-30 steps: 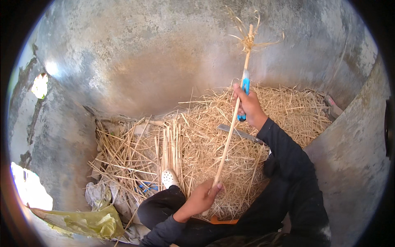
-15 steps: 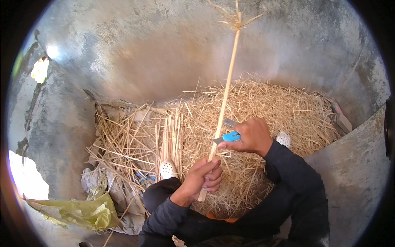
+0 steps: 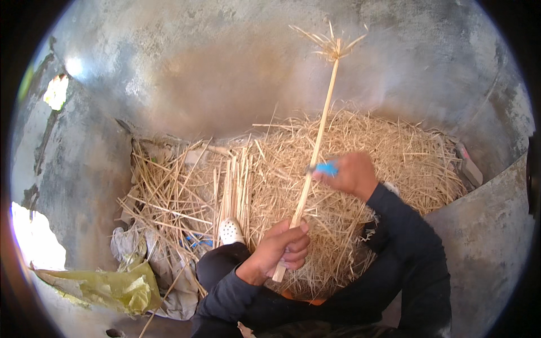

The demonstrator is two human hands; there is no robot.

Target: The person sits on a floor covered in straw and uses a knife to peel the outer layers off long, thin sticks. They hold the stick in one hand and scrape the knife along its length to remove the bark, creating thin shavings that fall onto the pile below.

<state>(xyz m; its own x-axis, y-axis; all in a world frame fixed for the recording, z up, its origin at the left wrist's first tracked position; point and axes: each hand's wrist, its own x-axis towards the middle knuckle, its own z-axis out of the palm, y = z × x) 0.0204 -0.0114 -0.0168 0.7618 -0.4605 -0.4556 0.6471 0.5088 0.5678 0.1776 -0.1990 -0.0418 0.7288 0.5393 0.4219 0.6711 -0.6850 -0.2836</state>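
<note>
My left hand (image 3: 282, 248) is closed round the lower end of a long pale wooden stick (image 3: 319, 138), which slants up and away. At its far tip a ring of curled shavings (image 3: 332, 48) fans out, still attached. My right hand (image 3: 352, 174) grips a blue-handled utility knife (image 3: 327, 168), slightly blurred. The knife's blade lies against the stick, roughly midway along it. Just below my left hand the square-cut butt of the stick pokes out.
Heaps of shavings (image 3: 389, 152) cover the floor ahead. Beside my white clog (image 3: 230, 231) lie several split sticks (image 3: 236, 186), with a tangle of thin strips (image 3: 169, 180) further left. A yellowish plastic sheet (image 3: 112, 287) is at lower left. Grey concrete walls (image 3: 214, 62) surround me.
The stick's far end has swung a little right and come lower into view. My right hand and the knife have moved up and slightly right along it. My left hand keeps its hold.
</note>
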